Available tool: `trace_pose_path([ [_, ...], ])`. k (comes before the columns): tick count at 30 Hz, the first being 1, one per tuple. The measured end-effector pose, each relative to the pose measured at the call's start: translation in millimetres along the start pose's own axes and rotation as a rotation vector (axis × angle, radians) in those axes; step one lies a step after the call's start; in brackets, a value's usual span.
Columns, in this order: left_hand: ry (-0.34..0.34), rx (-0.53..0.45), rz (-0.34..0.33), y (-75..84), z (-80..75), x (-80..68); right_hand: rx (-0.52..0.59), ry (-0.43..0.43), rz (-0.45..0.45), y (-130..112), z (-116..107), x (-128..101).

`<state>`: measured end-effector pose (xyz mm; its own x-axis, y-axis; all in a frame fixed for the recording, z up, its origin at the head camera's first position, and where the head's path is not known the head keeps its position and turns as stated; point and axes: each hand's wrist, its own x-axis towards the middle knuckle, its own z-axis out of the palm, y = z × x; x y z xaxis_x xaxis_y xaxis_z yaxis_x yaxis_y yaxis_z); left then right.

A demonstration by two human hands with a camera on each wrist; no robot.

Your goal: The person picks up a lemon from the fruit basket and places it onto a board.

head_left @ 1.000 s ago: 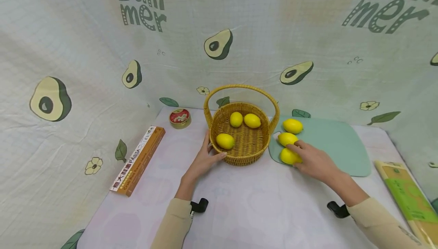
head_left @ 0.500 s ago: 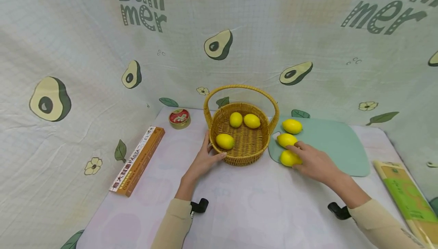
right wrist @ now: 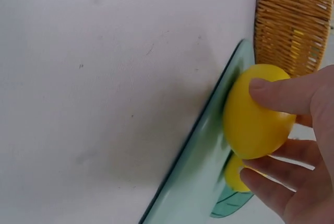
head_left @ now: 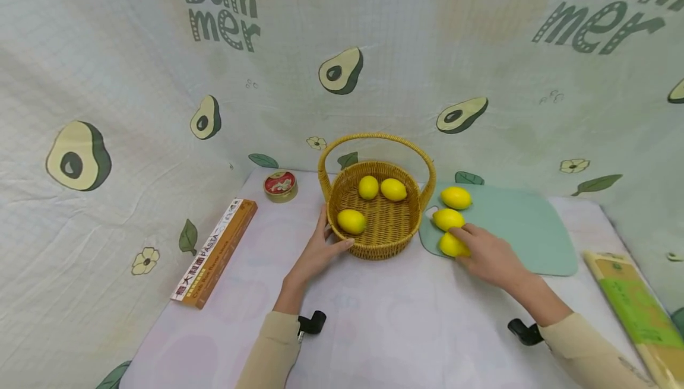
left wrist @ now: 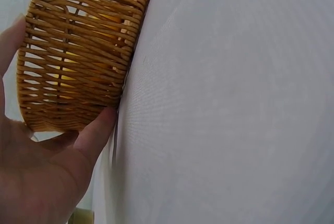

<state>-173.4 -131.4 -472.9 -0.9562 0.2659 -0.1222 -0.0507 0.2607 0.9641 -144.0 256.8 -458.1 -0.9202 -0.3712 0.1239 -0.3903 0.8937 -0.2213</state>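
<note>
The right hand's point(head_left: 488, 256) fingers point(right wrist: 279, 94) are curled round a lemon point(right wrist: 255, 113), thumb on one side and the other fingers underneath, so the fruit is pinched between them. That lemon point(head_left: 452, 244) sits at the near left corner of a green cutting mat point(head_left: 518, 228), just beside the basket. Two more lemons point(head_left: 447, 218) lie on the mat's left edge beyond it, one behind the other, the nearer of them close against the held one.

The left hand's point(head_left: 316, 253) fingers are spread and fairly straight, the thumb point(left wrist: 96, 130) pressed against the woven wall of the wicker basket point(left wrist: 78, 57) at its near left side. The basket point(head_left: 374, 245) stands near the middle of the desk point(head_left: 374, 329), handle upright, with three lemons point(head_left: 351, 221) inside it.

Toward the desk's left edge lies a long pasta box point(head_left: 215, 252), and a small round tin point(head_left: 281, 185) sits near the far left corner. A flat green and tan package point(head_left: 636, 312) lies along the right edge.
</note>
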Motion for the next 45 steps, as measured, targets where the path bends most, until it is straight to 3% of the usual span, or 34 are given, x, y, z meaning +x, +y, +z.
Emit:
trace_pose_path([
  [6,0.047,-0.004,0.015,-22.6,1.3,13.2,-0.012,0.016,0.014,5,3,9],
  [11,0.062,0.001,0.064,-27.6,3.0,15.8,-0.001,0.022,0.027,12,4,17],
  [18,0.075,0.006,0.076,-24.9,4.4,16.4,0.029,-0.005,0.037,20,2,27],
  [25,0.001,-0.013,0.000,4.8,2.3,1.0,0.051,-0.037,0.056,22,0,28],
  [34,0.006,-0.005,-0.036,8.0,1.5,-4.1,0.060,-0.031,0.062,17,-1,26],
  [45,-0.013,0.002,-0.026,9.4,0.7,-2.0,0.065,0.005,0.031,8,-11,24],
])
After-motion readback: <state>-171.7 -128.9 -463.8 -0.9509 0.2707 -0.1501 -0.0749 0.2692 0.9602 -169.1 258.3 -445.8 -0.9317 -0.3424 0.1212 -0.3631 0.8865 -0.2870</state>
